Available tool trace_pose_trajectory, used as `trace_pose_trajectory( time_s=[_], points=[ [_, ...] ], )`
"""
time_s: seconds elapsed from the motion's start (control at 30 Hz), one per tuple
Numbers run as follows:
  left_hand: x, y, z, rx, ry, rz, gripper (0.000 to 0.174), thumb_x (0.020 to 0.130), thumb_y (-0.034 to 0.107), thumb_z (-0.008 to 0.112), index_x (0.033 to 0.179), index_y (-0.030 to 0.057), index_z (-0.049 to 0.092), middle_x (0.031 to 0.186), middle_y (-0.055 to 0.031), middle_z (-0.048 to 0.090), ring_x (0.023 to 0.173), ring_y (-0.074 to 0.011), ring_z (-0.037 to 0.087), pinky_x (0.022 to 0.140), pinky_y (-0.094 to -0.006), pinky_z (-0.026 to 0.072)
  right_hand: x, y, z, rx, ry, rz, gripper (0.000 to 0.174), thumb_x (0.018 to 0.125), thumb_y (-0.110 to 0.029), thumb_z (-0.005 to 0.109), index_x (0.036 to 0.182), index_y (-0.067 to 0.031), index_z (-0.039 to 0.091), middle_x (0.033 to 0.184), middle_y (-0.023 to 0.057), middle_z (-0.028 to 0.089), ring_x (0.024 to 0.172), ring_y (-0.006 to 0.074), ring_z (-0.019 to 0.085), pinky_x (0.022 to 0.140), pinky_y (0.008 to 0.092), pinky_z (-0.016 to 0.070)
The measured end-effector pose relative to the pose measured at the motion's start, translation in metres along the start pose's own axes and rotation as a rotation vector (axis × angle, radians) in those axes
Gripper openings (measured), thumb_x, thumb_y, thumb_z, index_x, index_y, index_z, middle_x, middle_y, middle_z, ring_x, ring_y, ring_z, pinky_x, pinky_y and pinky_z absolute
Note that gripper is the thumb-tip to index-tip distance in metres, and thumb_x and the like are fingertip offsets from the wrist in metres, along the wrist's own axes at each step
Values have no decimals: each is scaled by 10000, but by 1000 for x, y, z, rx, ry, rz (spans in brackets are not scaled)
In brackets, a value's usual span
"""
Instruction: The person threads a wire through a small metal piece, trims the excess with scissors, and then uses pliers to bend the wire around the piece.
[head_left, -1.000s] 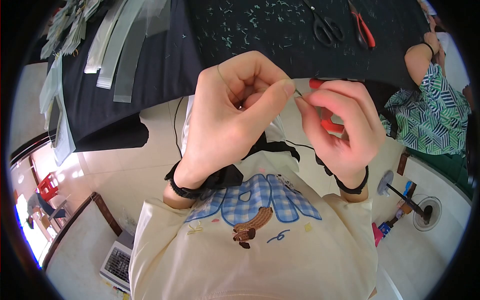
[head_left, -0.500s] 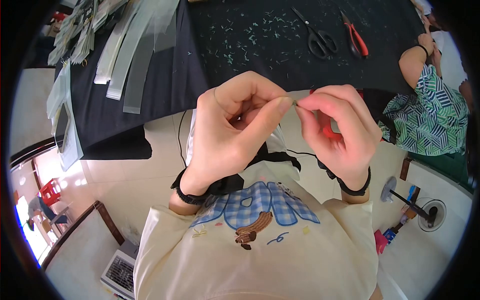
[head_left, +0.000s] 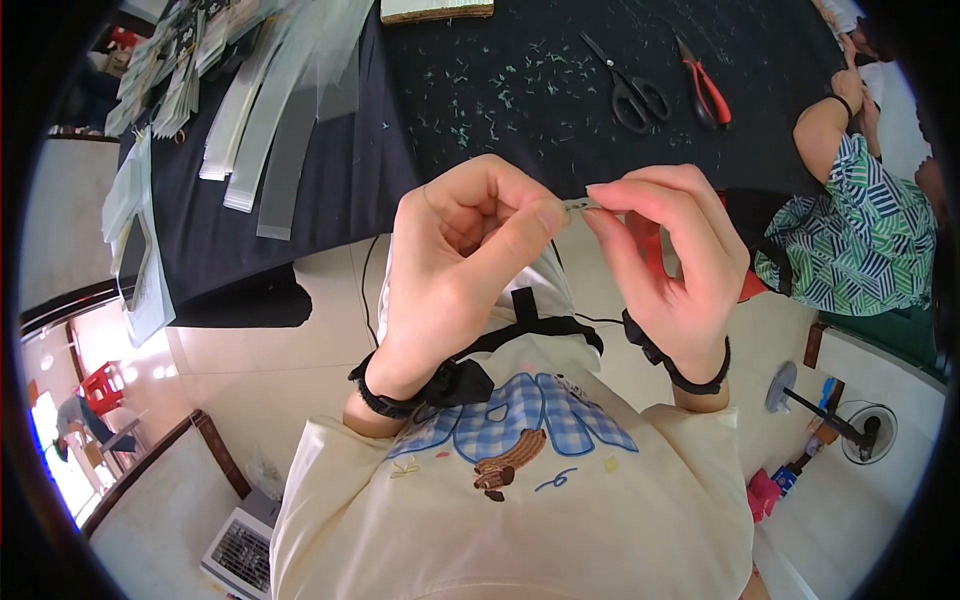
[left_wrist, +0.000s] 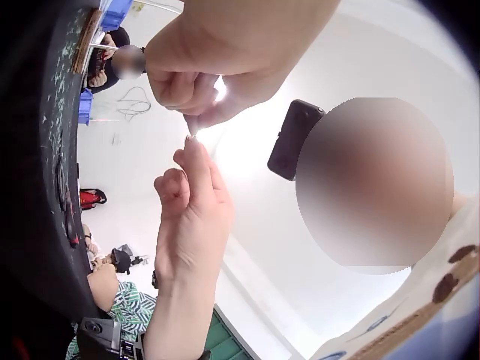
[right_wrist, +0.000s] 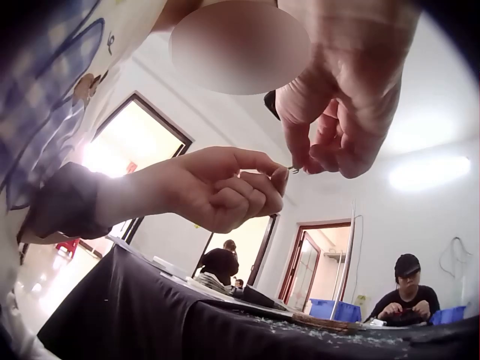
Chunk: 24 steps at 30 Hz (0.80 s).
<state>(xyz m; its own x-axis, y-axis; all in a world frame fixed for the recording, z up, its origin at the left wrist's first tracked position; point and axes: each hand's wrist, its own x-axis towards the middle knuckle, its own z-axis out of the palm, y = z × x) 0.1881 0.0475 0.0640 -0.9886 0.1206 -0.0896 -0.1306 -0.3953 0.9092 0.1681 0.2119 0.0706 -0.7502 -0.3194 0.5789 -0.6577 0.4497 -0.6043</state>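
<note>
– Left hand (head_left: pixel 470 250): raised in front of the chest, fingers curled, thumb pressed to forefinger. Closed on something?

– Yes. It pinches one end of a short thin wire (head_left: pixel 580 205). Right hand (head_left: pixel 665 260) pinches the other end, forefinger on top, thumb beneath. The remaining fingers on both hands are folded in.

– Orientation of the wire?

– Long axis roughly level, running across the body from one hand's fingertips to the other's. Only a small bare stretch shows between them. The right wrist view confirms it: the wire (right_wrist: pixel 292 169) bridges the gap, with the left hand (right_wrist: pixel 217 191) lower and the right hand (right_wrist: pixel 345 112) above.

– Which hand is nearer?

– Neither; both are on it, fingertips almost touching. The wire lies to the right of the left thumb tip and to the left of the right forefinger tip. Too small to note bend or material.

– Position relative to the surface?

– Off it. The hands hold the wire in the air, on the near side of the black surface (head_left: pixel 480 150). Scissors (head_left: pixel 630 90) and red-handled cutters (head_left: pixel 705 90) lie well apart on the far part, clear plastic strips (head_left: pixel 280 120) to the left.
</note>
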Motion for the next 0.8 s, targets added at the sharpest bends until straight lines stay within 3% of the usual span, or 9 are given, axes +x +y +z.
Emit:
trace_pose_trajectory(
  time_s=[0.13,0.43,0.8],
  points=[
    [0,-4,3,-1,55,83,26,821,6,594,815,-15,580,722,4,583,611,9,463,524,-141,343,-3,-2,7,87,98,132,199,696,74,680,854,-20,605,795,34,576,528,75,459,436,198,351],
    [0,-8,5,101,140,151,31,813,-7,589,790,-15,570,683,25,562,551,34,387,473,-132,278,-4,-2,14,326,32,235,82,763,17,640,829,-12,602,736,32,566,519,51,478,452,180,356],
    [4,-14,3,623,142,662,158,692,-97,636,781,21,580,587,6,479,441,-14,388,386,-175,288,-1,-7,15,401,51,275,55,773,16,628,820,0,604,725,29,559,536,41,510,460,170,376]
  ],
)
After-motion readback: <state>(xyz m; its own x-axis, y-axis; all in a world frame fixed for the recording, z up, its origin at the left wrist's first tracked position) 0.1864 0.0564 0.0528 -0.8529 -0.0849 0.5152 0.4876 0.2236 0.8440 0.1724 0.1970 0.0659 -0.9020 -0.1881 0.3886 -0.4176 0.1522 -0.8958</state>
